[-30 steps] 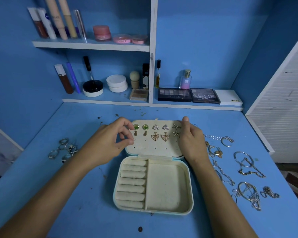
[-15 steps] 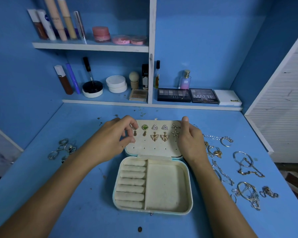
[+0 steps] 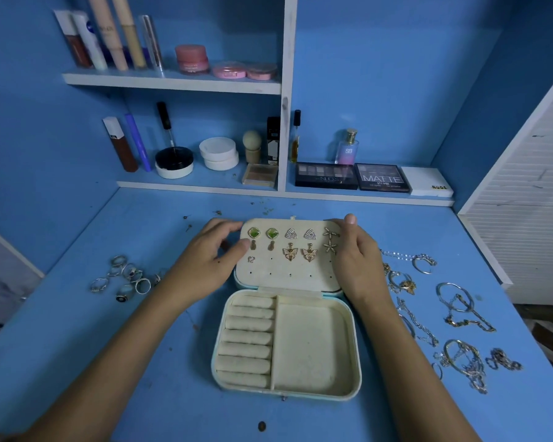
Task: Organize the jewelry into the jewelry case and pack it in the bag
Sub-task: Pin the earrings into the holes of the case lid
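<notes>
1. The jewelry case (image 3: 286, 342) lies open mid-counter, its lid panel at 12 o'clock
2. Right hand (image 3: 358, 260) grips the lid's edge, apparently steadying it
3. Left hand (image 3: 205, 260) pinches at the pineapple stud (image 3: 253, 245), likely seating it
4. Rings (image 3: 125, 277) wait at 9 o'clock, chains (image 3: 454, 317) at 3

Jewelry case (image 3: 286, 346) lies open at centre frame on the table (image 3: 160, 393); its lid (image 3: 288, 275) lies flat toward frame top, its tray toward frame bottom; earrings (image 3: 291, 242) sit in rows on the lid's upper part; ring rolls (image 3: 246, 342) fill the tray's left side, a plain compartment (image 3: 312, 346) its right; left hand (image 3: 205, 260) at the lid's left edge, right hand (image 3: 355, 260) at its right edge (thumb over the top corner); rings (image 3: 125, 279) clustered at left of frame; chains and bracelets (image 3: 444, 320) spread at right; shelves (image 3: 173, 82) with cosmetics across the upper frame, behind the table.
</notes>
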### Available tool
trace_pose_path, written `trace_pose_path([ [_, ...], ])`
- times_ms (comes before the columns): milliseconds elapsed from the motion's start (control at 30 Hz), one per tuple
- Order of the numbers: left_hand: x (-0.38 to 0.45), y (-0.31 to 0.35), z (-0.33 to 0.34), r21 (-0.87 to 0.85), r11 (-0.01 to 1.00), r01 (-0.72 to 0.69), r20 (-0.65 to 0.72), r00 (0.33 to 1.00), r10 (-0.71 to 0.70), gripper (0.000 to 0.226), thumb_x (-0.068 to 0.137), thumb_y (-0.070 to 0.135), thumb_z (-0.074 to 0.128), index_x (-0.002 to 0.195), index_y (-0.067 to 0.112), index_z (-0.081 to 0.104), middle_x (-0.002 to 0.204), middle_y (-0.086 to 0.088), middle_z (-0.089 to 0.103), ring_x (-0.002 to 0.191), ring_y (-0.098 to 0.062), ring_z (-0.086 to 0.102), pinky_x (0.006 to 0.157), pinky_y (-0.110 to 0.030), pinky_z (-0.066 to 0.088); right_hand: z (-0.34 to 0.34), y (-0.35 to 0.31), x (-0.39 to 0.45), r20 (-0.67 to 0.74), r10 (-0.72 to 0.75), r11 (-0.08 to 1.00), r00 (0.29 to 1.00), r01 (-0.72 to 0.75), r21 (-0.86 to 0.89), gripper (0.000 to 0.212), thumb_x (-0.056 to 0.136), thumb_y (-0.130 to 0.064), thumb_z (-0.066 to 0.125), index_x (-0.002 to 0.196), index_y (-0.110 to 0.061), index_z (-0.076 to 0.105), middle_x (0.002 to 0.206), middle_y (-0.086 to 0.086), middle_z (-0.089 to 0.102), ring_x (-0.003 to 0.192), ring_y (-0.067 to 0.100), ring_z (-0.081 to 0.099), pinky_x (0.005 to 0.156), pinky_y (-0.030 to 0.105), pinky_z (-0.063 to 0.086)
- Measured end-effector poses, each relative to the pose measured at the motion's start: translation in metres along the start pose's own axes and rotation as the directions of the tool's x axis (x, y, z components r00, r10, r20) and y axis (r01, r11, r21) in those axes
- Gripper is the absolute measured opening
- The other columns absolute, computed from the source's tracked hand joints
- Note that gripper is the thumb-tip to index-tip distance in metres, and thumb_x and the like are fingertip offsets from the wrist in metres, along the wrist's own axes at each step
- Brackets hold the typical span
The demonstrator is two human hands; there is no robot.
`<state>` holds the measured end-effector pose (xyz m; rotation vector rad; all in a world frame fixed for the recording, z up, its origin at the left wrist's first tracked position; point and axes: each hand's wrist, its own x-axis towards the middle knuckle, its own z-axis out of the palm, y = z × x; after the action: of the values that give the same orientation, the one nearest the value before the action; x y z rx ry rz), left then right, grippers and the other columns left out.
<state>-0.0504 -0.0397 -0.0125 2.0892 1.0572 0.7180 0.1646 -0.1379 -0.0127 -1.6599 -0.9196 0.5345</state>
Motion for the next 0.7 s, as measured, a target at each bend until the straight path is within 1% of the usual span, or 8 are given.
trace_pose_path([
  [33, -0.0004, -0.0013, 0.0017, -0.02, 1.0, 0.009, 0.028, 1.0, -0.009, 0.02, 0.094, 0.043, 0.058, 0.112, 0.036, 0.061, 0.114, 0.022, 0.053, 0.097, 0.001, 0.054, 0.082, -0.02, 0.041, -0.0001, 0.0007, 0.0005, -0.003, 0.002, 1.0, 1.0, -0.002, 0.006, 0.055, 0.107, -0.048, 0.023, 0.101, -0.021, 0.071, 0.098, 0.0, 0.07, 0.094, 0.005, 0.059, 0.07, 0.011, 0.043],
  [100, -0.0026, -0.0038, 0.0035, -0.048, 0.999, 0.007, 0.04, 0.999, -0.005, 0.035, 0.083, 0.056, 0.056, 0.108, 0.033, 0.065, 0.113, 0.023, 0.053, 0.103, -0.001, 0.054, 0.089, -0.027, 0.044, 0.0001, 0.0007, 0.0007, -0.002, 0.004, 1.0, 1.0, -0.004, 0.017, 0.054, 0.107, -0.048, 0.023, 0.102, -0.025, 0.071, 0.097, -0.007, 0.071, 0.094, 0.001, 0.06, 0.071, 0.009, 0.041],
  [200, -0.0055, -0.0062, 0.0061, -0.085, 0.996, -0.001, 0.015, 1.0, 0.003, 0.048, 0.076, 0.061, 0.052, 0.108, 0.028, 0.067, 0.115, 0.021, 0.054, 0.107, -0.002, 0.054, 0.093, -0.027, 0.043, 0.0007, 0.0021, 0.0008, -0.002, 0.006, 1.0, 1.0, -0.006, 0.018, 0.056, 0.107, -0.049, 0.023, 0.103, -0.022, 0.072, 0.095, -0.001, 0.071, 0.09, 0.004, 0.061, 0.067, 0.005, 0.041],
  [333, -0.007, -0.0069, 0.0095, -0.115, 0.993, -0.003, -0.006, 1.0, 0.002, 0.044, 0.076, 0.058, 0.054, 0.104, 0.026, 0.067, 0.111, 0.018, 0.055, 0.101, -0.004, 0.055, 0.087, -0.026, 0.044, 0.0001, 0.001, 0.0004, -0.019, 0.023, 1.0, 1.0, -0.022, 0.021, 0.052, 0.107, -0.048, 0.023, 0.097, -0.029, 0.071, 0.093, -0.008, 0.071, 0.089, -0.004, 0.061, 0.069, 0.01, 0.042],
  [433, -0.0068, -0.0075, 0.009, -0.131, 0.991, 0.013, -0.01, 1.0, -0.014, 0.044, 0.075, 0.058, 0.055, 0.101, 0.025, 0.067, 0.11, 0.018, 0.056, 0.1, -0.004, 0.056, 0.087, -0.026, 0.045, 0.0013, 0.0025, 0.0013, -0.03, 0.012, 1.0, 0.999, -0.012, 0.013, 0.056, 0.107, -0.049, 0.023, 0.098, -0.021, 0.071, 0.094, 0.004, 0.071, 0.091, 0.01, 0.062, 0.074, 0.022, 0.046],
  [533, -0.0063, -0.0085, 0.0086, -0.134, 0.991, 0.02, -0.008, 1.0, -0.021, 0.039, 0.073, 0.055, 0.057, 0.098, 0.026, 0.066, 0.108, 0.021, 0.055, 0.1, -0.003, 0.056, 0.088, -0.027, 0.045, 0.0012, 0.0048, 0.0019, -0.023, -0.006, 1.0, 1.0, 0.006, -0.009, 0.059, 0.106, -0.05, 0.022, 0.1, -0.017, 0.07, 0.099, 0.009, 0.07, 0.095, 0.017, 0.062, 0.078, 0.024, 0.046],
  [633, -0.0065, -0.0076, 0.0084, -0.158, 0.987, 0.034, 0.005, 0.999, -0.033, 0.025, 0.077, 0.043, 0.062, 0.096, 0.027, 0.066, 0.109, 0.02, 0.056, 0.1, -0.003, 0.055, 0.088, -0.026, 0.045, 0.0011, 0.0047, 0.0004, -0.01, 0.001, 0.999, 1.0, -0.001, -0.034, 0.065, 0.106, -0.052, 0.022, 0.106, -0.003, 0.064, 0.105, 0.019, 0.066, 0.096, 0.025, 0.059, 0.072, 0.026, 0.043],
  [700, -0.0064, -0.007, 0.0079, -0.166, 0.986, 0.029, 0.004, 1.0, -0.029, 0.021, 0.078, 0.04, 0.062, 0.094, 0.027, 0.067, 0.11, 0.018, 0.056, 0.1, -0.003, 0.055, 0.088, -0.026, 0.046, 0.001, 0.0018, 0.0, -0.011, 0.016, 0.999, 1.0, -0.017, -0.034, 0.063, 0.106, -0.051, 0.023, 0.102, -0.009, 0.069, 0.1, 0.017, 0.069, 0.087, 0.018, 0.062, 0.07, 0.024, 0.041],
])
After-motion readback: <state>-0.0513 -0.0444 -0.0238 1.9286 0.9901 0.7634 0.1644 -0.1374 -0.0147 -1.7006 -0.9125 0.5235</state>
